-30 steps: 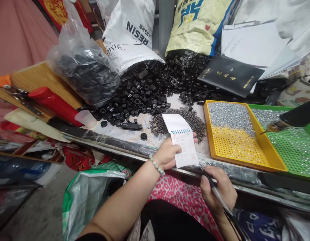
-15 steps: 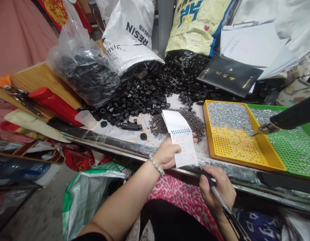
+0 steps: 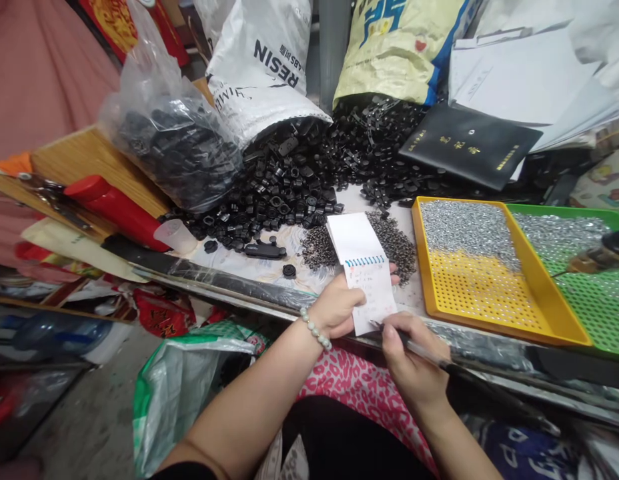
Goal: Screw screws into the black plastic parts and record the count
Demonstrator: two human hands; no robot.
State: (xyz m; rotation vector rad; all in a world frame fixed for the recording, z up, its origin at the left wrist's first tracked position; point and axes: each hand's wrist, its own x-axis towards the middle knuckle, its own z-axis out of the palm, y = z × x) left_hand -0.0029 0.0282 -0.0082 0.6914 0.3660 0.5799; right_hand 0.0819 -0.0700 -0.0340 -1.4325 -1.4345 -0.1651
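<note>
A small spiral notepad lies folded open across my left hand, its thumb pressed on the lower page and its fingers underneath. Handwriting marks that lower page; the upper one is blank. My right hand grips a pen, whose tip meets the bottom of the written page. Behind the notepad spreads a pile of tiny dark metal parts. Farther back lies a heap of black plastic parts.
A yellow perforated tray and a green tray hold small silvery pieces at right, with an electric screwdriver above the green one. At left are a red bottle, a plastic cup and a filled clear bag.
My right hand has moved left and up, bringing the pen onto the notepad's lower page. My left hand keeps its hold. The view has shifted slightly.
</note>
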